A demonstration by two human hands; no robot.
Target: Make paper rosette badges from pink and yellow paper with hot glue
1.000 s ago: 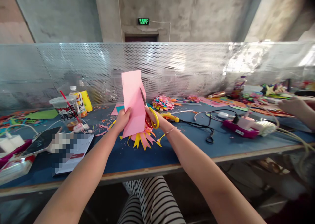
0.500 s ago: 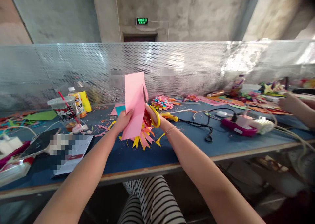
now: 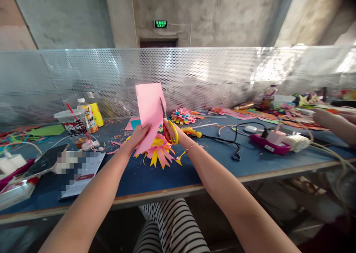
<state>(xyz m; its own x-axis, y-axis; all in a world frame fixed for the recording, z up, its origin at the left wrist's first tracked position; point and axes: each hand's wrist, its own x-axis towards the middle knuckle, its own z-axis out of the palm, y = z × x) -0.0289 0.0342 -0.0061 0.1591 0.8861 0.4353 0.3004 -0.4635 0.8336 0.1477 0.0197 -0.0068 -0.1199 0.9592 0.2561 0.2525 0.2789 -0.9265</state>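
1. Fingers (image 3: 147, 127) of the left hand (image 3: 138, 134) are pinched shut on the lower part of the pink paper sheet (image 3: 148, 110), thumb on its near face; the right hand (image 3: 174, 130) has its fingers threaded through the yellow and red handles of the scissors (image 3: 167, 125) and curled closed around them.
2. Across the whole scene runs the blue desk (image 3: 211, 167), with a perforated metal screen (image 3: 222, 75) standing along its far edge and a concrete wall bearing a green exit sign (image 3: 161, 23) beyond.
3. Held upright above the middle of the desk, the pink paper sheet tilts slightly left, and the scissor blades lie against its right edge, pointing up and away.
4. On the near left of the desk lie a white booklet (image 3: 83, 173) and a dark phone (image 3: 46, 158) just beside it.
5. Right of centre sit a magenta power strip (image 3: 267, 143) with a white plug and a black cable (image 3: 233, 145) looping toward the person.
6. At the far left stand a clear plastic cup (image 3: 72, 125) with a red straw and a small bottle (image 3: 88, 114) just behind it.
7. Directly below the hands rests a pink and yellow paper flower (image 3: 160, 151), with paper scraps scattered around.
8. Further back lies a multicoloured paper flower (image 3: 183, 116), and near it a yellow-handled tool (image 3: 191, 131).
9. At the far right edge, another person's hand (image 3: 330, 121) reaches over coloured paper pieces.
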